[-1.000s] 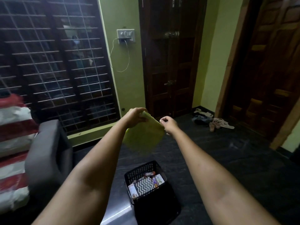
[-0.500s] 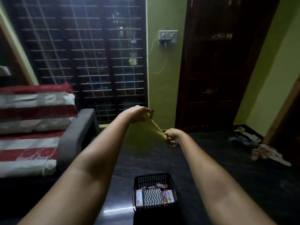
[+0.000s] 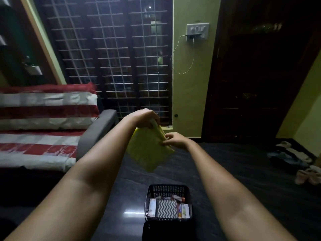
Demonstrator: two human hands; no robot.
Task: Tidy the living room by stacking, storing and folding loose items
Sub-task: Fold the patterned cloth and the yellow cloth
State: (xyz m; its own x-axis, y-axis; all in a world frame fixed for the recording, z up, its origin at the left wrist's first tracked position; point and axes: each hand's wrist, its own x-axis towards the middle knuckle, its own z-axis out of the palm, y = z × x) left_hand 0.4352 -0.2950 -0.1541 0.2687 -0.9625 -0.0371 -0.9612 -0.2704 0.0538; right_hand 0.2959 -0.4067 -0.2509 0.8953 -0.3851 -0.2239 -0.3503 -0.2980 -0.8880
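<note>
Cloth (image 3: pixel 149 150) held up between both hands, above the floor beyond the basket (image 3: pixel 168 188).
It now hangs broad, seemingly folded, no longer edge-on; left hand (image 3: pixel 145 119) grips its top, right hand (image 3: pixel 173 140) pinches its edge.

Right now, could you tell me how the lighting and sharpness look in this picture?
Head view: dim room, the door nearly black; a glare patch on the glossy floor; the sofa cover smeared by blur; the window grille bowed by the wide lens.
</note>
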